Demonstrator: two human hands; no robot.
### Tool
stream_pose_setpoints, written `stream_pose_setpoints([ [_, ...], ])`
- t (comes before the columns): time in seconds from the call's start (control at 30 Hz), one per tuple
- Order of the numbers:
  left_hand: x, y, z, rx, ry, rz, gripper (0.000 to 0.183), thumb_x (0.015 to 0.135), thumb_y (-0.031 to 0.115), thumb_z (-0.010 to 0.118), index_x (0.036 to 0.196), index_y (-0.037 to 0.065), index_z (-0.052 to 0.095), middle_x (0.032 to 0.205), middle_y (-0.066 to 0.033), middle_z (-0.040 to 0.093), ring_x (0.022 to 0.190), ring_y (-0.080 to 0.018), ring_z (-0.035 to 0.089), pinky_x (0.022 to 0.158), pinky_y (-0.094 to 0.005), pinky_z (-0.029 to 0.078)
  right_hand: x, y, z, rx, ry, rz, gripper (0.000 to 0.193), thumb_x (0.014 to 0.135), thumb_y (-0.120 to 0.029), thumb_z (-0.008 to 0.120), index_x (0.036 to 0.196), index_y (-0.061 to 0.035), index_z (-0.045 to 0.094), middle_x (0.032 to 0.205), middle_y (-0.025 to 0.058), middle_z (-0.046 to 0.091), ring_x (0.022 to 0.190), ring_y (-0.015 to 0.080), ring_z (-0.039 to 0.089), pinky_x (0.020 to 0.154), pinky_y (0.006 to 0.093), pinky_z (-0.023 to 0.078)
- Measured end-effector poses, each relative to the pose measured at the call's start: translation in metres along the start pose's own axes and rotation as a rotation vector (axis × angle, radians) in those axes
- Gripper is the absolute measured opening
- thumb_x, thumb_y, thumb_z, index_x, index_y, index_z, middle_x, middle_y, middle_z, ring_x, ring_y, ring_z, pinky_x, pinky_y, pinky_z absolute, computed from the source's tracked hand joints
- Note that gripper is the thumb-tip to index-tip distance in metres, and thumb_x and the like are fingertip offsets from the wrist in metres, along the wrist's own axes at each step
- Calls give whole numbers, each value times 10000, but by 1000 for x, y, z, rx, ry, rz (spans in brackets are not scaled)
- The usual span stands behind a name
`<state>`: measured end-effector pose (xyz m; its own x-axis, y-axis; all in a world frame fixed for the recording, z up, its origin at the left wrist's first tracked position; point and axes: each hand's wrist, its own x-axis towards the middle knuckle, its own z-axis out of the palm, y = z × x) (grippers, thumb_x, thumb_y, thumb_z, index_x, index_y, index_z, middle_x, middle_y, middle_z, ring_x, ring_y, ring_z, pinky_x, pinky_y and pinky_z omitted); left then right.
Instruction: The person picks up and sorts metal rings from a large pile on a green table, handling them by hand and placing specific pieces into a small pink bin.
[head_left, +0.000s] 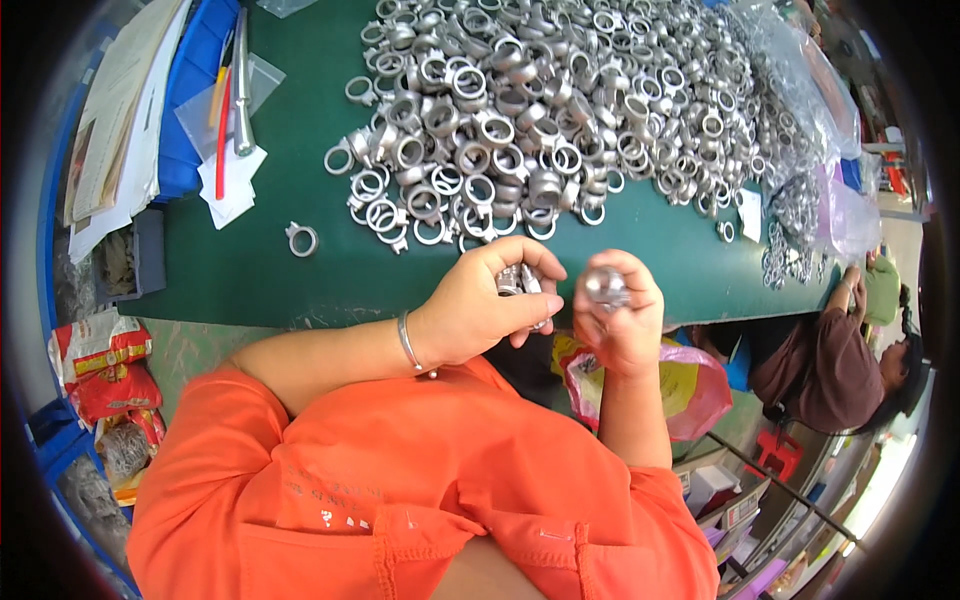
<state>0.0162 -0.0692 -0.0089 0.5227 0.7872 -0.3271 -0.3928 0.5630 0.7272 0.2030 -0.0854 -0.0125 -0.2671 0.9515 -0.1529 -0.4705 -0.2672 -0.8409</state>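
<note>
The left hand (470, 300) curls round a few metal fittings (511, 281) — just right of it, the right hand (632, 325) grips a blurred metal piece (606, 288) — and beyond both spreads a ring heap (510, 100).

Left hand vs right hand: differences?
Wrist: the left hand has a silvery bracelet behind it; the right hand's wrist is bare.
Load: the left hand holds what look like several metal parts; the right hand shows one metal piece, blurred.
Pose: the left hand points rightward, the right hand upward.
Shared: both grip silvery metal.
</note>
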Motion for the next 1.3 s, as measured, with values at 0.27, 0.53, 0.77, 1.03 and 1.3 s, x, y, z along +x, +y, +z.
stream_pose_setpoints([
  [0.27,3,0,-4,-30,-44,-58,141,818,51,611,907,23,506,719,-82,581,600,-127,575,467,-227,437,49,-15,19,-784,399,-225,152,786,-103,669,750,5,568,599,30,538,507,75,457,447,211,367],
  [0.53,-8,8,-4,35,69,7,153,815,89,633,916,18,542,679,-47,586,488,-60,511,419,-185,400,39,-7,19,-713,177,-217,121,720,-19,699,800,12,614,663,72,575,523,114,516,469,248,405],
  [0.77,-7,23,-4,343,123,201,148,804,99,656,918,29,595,726,-18,597,571,-42,528,493,-167,416,24,-5,24,-1023,-34,-648,174,688,86,651,801,-16,569,810,95,592,604,147,536,531,251,426],
  [1.03,-2,11,-14,616,63,645,129,782,3,634,908,16,613,873,-63,607,749,-111,576,659,-234,461,16,2,25,-237,108,-68,309,956,-210,409,1099,49,495,830,100,605,499,92,523,411,168,354],
  [1.3,-12,20,-10,51,127,59,107,818,-17,563,920,8,542,824,-74,589,614,-90,558,449,-182,405,25,4,5,554,-75,-136,313,762,-83,467,1069,-34,497,973,185,541,665,238,527,428,266,425],
])
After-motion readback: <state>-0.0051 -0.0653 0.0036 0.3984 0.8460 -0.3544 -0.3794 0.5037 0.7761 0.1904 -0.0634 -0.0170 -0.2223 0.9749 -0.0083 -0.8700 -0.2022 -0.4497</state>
